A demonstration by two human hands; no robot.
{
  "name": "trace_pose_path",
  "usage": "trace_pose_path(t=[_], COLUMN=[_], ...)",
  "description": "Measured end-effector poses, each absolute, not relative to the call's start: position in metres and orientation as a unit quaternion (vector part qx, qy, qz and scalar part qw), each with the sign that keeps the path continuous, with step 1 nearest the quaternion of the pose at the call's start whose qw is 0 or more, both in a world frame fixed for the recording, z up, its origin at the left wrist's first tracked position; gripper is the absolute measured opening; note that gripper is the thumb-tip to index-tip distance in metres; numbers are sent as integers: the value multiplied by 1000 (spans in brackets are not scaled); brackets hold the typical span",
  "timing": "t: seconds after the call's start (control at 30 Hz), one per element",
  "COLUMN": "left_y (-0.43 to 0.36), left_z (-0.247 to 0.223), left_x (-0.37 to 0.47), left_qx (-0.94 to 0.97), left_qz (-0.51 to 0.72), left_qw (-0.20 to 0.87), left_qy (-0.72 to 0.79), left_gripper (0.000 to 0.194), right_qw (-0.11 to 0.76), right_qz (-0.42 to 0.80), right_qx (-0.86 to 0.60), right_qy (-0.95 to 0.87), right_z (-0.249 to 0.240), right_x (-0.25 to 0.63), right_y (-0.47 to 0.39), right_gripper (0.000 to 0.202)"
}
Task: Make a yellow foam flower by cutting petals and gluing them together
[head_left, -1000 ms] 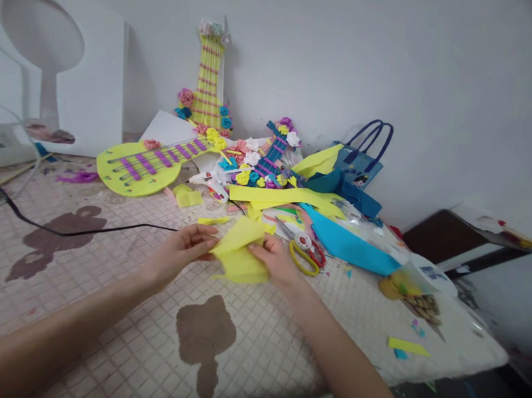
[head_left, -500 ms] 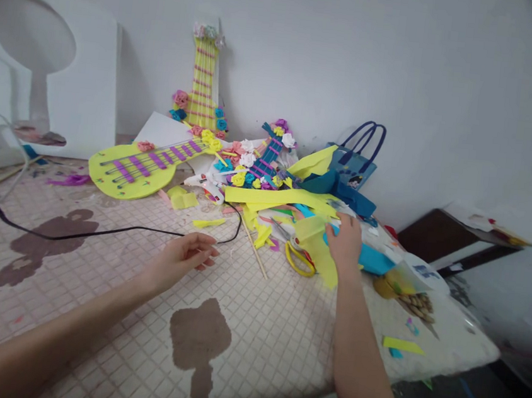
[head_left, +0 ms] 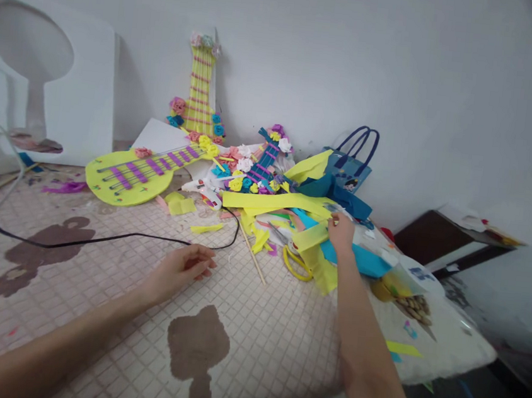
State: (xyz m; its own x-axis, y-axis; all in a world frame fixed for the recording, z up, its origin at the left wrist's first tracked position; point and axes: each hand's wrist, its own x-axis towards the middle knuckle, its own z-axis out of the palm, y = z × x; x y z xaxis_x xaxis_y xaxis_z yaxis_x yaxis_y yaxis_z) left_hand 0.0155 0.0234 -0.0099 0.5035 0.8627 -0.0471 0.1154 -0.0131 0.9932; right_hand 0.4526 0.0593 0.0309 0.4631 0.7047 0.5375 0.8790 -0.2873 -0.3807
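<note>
My right hand (head_left: 341,233) reaches into the paper pile, its fingers pinched at the edge of a yellow crepe paper piece (head_left: 324,270). Beside that piece lie scissors with yellow-and-red handles (head_left: 298,264). A blue paper strip (head_left: 368,260) runs beneath and to the right of my right wrist. My left hand (head_left: 187,265) rests low over the tablecloth, fingers loosely bent and apart, with nothing in it. Just beyond it passes a black cord (head_left: 136,235), leading to a white glue gun (head_left: 206,191). A thin wooden stick (head_left: 253,252) lies between the hands.
A yellow paper guitar (head_left: 130,178) lies at the back left; another guitar shape (head_left: 200,91) leans on the wall. A small blue guitar (head_left: 265,161) sits among paper flowers. Behind stand a blue bag (head_left: 349,170) and a white cut-out board (head_left: 91,92). Peanuts (head_left: 418,309) lie right.
My right hand has drawn slightly left and its fingers have closed on the yellow crepe paper. My left hand has hardly moved. The view has shifted a little.
</note>
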Motion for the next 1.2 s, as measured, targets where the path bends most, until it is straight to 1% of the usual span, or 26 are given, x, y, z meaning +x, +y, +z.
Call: trace_pose_path(t=[0.07,0.17,0.23,0.33,0.5,0.6,0.63,0.7,0.77,0.9,1.03,1.1,1.2], left_y=[24,25,24,23,24,24,24,23,23,24,23,21,19], left_z=[-13,-16,-15,-14,-12,-12,-11,-12,-12,-11,-3,2,7], left_x=[15,14,14,15,16,16,16,16,17,16,14,14,14], left_qx=[637,636,634,632,644,649,647,643,642,656,677,677,674], left_qz=[319,324,326,325,322,324,326,330,332,328,344,374,428], left_qw=[589,589,590,593,587,580,580,584,586,574,538,522,492], left_qy=[382,379,380,378,371,372,371,369,368,365,365,359,347], left_gripper=[32,30,30,29,27,26,27,28,28,29,33,38,49], right_qw=[309,291,295,324,413,476,507,584,613,588,558,537,492], right_qz=[-115,-91,-92,-103,-102,-100,-83,5,89,168,250,299,354], right_qx=[-807,-821,-823,-818,-778,-739,-718,-657,-618,-604,-569,-536,-495], right_qy=[-491,-482,-476,-465,-461,-465,-470,-477,-484,-510,-550,-579,-623], right_z=[33,39,49,74,120,135,136,137,134,122,102,90,74], right_x=[458,461,463,467,465,448,440,424,409,381,340,314,278], right_y=[72,86,91,93,88,82,79,74,69,56,31,17,0], right_gripper=[23,8,9,10,13,12,10,9,13,24,35,34,28])
